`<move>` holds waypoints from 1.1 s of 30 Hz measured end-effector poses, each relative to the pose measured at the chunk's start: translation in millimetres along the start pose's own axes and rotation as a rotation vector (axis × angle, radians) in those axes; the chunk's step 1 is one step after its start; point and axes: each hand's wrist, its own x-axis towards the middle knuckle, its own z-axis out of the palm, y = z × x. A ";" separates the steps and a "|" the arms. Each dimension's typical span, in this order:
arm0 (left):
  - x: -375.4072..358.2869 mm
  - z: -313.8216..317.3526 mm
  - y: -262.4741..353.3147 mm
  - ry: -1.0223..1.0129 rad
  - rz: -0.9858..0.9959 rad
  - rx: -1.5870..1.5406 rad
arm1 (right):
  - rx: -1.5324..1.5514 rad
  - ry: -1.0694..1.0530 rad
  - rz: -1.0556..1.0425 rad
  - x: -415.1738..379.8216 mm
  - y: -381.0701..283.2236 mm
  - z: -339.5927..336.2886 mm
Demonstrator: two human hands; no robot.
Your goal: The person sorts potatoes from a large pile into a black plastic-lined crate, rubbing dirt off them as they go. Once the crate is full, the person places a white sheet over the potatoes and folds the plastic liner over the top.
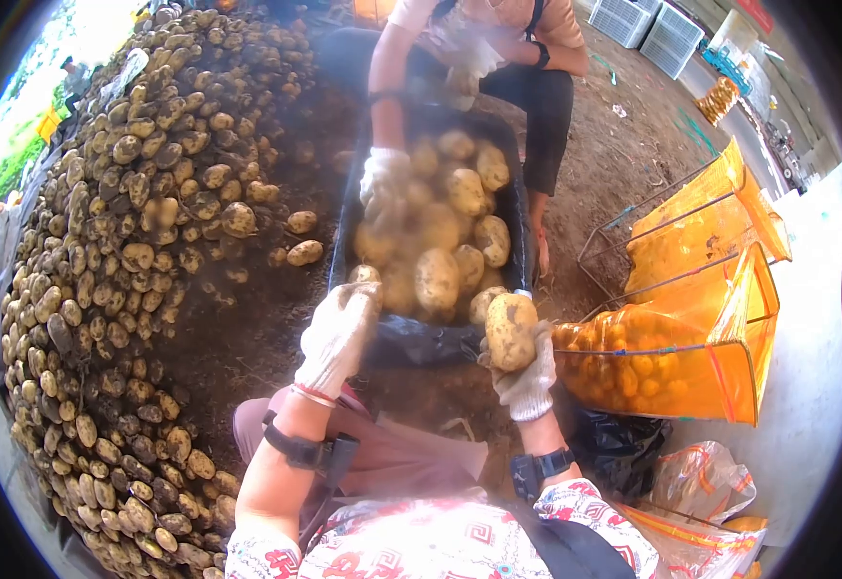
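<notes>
A large dusty yellow-brown potato (511, 330) is clasped upright in the gloved right hand (527, 378), fingers wrapped around its lower half, just above the near rim of the black tub (421, 340) of potatoes. A smaller potato (364, 275) is touched by the gloved left hand (337, 333), fingers curled; whether it is actually gripped cannot be told. An orange mesh sack (672, 372) stands beside the right hand. A co-worker's gloved hand (382, 179) rests in the tub.

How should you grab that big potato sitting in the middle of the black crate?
Probably from above, across the middle of the large pale oval potato in the black plastic crate. Its long sides show and the top is bare, while other potatoes crowd its lower edges, so fingers likely fit best around its narrower width.
</notes>
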 end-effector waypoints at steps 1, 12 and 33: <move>-1.1 -0.2 1.8 -0.003 -0.006 0.013 | -0.015 0.003 0.004 -0.1 3.0 6.2; -29.1 -3.7 32.3 -0.369 0.061 0.403 | -0.197 -0.391 0.036 22.8 79.4 68.2; 2.7 9.3 -18.4 0.017 -0.040 -0.105 | -1.530 -0.237 -0.255 11.5 78.2 121.0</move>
